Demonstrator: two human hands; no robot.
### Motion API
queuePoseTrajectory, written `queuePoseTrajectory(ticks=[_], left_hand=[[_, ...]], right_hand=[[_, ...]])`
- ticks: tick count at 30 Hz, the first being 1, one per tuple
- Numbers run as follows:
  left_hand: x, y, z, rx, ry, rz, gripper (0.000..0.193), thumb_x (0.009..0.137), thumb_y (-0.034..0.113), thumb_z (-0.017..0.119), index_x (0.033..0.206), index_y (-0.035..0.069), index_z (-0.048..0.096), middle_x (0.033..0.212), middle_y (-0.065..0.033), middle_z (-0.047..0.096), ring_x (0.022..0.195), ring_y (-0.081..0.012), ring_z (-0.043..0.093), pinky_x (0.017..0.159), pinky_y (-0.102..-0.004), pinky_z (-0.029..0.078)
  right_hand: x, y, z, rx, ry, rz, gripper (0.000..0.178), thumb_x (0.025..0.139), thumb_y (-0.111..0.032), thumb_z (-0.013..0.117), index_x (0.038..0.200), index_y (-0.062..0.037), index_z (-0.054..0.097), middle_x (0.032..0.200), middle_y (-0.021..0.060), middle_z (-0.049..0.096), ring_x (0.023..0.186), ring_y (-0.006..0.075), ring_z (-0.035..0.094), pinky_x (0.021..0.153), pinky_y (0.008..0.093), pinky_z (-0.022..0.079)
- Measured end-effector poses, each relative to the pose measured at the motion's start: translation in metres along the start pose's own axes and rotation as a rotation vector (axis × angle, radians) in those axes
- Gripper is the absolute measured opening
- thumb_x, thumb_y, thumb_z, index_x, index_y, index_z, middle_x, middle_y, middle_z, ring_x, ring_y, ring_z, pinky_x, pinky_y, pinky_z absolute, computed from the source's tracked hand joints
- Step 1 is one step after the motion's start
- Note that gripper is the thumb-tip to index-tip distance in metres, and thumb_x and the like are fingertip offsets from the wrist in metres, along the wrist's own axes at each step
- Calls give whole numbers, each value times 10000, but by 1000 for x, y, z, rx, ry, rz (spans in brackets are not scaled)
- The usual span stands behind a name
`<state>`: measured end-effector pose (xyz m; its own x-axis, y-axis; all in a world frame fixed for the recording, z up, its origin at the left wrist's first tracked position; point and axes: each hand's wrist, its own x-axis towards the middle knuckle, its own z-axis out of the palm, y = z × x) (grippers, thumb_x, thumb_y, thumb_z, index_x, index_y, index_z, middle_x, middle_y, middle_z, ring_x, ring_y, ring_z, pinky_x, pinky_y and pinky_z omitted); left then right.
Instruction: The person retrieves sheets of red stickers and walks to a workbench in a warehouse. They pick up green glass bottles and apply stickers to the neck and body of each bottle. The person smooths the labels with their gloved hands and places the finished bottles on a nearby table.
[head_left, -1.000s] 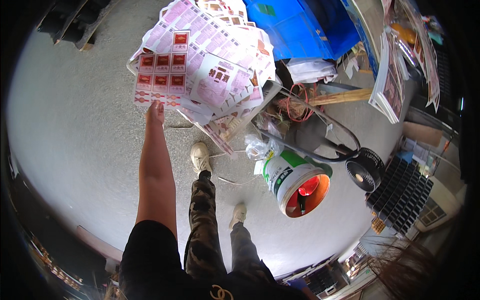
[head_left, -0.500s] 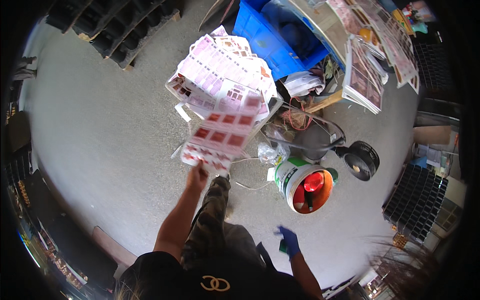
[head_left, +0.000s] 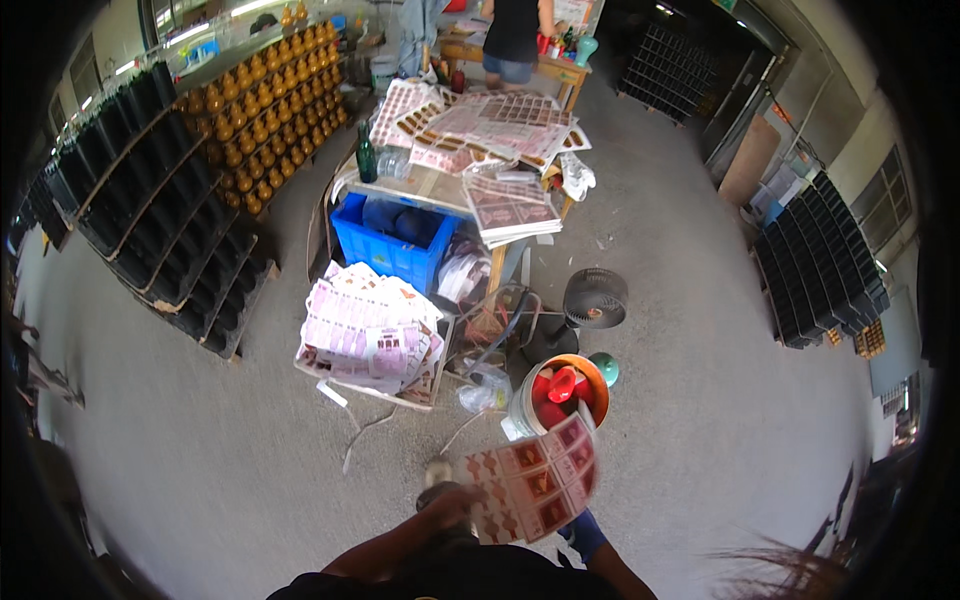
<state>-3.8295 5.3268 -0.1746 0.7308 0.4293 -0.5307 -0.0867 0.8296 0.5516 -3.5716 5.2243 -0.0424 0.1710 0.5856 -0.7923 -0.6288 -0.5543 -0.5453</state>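
Observation:
My left hand (head_left: 450, 498) grips the left edge of a sheet of red-brown square labels (head_left: 535, 485), held up and tilted in front of me. My right hand (head_left: 584, 533) wears a blue glove and sits just under the sheet's lower right corner; the sheet hides its fingers. A heap of similar pinkish label sheets (head_left: 368, 333) lies on a flat tray on the floor ahead, apart from both hands. A white bucket (head_left: 520, 408) holding a red object stands just beyond the held sheet.
A blue crate (head_left: 388, 245) and a black fan (head_left: 594, 298) stand by a table (head_left: 430, 185) covered with more sheets. Black tray stacks (head_left: 150, 225) and orange gourd-shaped bottles (head_left: 258, 120) line the left; more trays (head_left: 815, 262) stand at the right. A person (head_left: 514, 38) works at the far table.
My left hand has come back from the floor heap with one label sheet, now held close. The gloved right hand has risen to it. The view has tilted up to show the room.

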Motion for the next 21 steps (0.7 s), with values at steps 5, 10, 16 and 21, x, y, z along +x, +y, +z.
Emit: queuePoseTrajectory(ticks=[5,10,16,21], left_hand=[[1,66,75,158,68,-50,334,845,299,592,1086,70,619,918,-25,605,766,-154,480,687,-288,395],[44,112,122,404,18,-6,397,834,329,607,1103,38,620,963,-62,636,803,-168,544,731,-304,426],[82,133,188,388,-91,-110,429,909,355,525,1190,31,558,1096,-91,602,1004,-206,552,864,-356,427],[147,95,238,412,-156,-164,348,916,345,549,1111,61,602,1036,-36,615,903,-156,551,766,-327,436]], right_hand=[[-26,-22,-30,161,-17,-96,117,887,-191,522,975,-123,559,615,-22,465,426,84,406,369,220,314],[-34,-2,-106,318,-374,-377,70,855,-149,551,915,-113,542,661,-9,504,440,92,432,365,229,322],[-51,-27,-125,122,99,-492,59,894,-169,558,892,-111,547,538,-21,453,357,81,352,338,254,266],[-43,-78,-171,383,306,-275,165,890,-235,583,774,-146,505,497,-32,410,332,77,323,322,245,215]])
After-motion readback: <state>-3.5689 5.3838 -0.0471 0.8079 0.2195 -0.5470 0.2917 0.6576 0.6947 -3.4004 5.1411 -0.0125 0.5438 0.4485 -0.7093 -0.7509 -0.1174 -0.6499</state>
